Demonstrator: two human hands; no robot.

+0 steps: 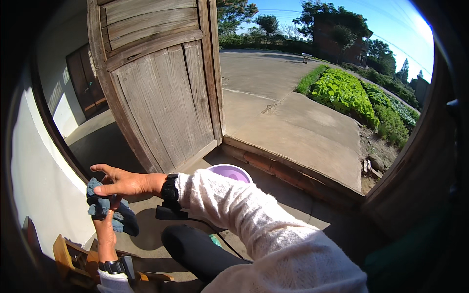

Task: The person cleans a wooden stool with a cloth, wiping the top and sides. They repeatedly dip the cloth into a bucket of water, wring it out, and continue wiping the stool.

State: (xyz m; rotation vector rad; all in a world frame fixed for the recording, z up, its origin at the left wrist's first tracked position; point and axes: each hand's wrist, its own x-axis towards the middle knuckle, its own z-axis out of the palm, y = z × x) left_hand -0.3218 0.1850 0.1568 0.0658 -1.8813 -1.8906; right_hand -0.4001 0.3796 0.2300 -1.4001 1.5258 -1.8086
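A damp-looking blue-grey cloth [124,219] is bunched up beside the white wall at the left. My left hand [106,234] reaches up from below and grips the folded cloth; its fingers are mostly hidden behind the folds. Across from the right comes my right hand [126,182], its thumb pressed on the upper part of the cloth and its index finger stretched out. Part of the cloth hangs below the hands, above the concrete floor. Each wrist wears a black strap with a small device.
A purple plastic basin [231,171] stands on the floor, partly behind my right sleeve. Wooden furniture [69,256] sits at lower left. An open wooden door [165,99] rises ahead, with a raised brick-edged threshold [271,166] beside it. A black cable [216,230] runs below my right arm.
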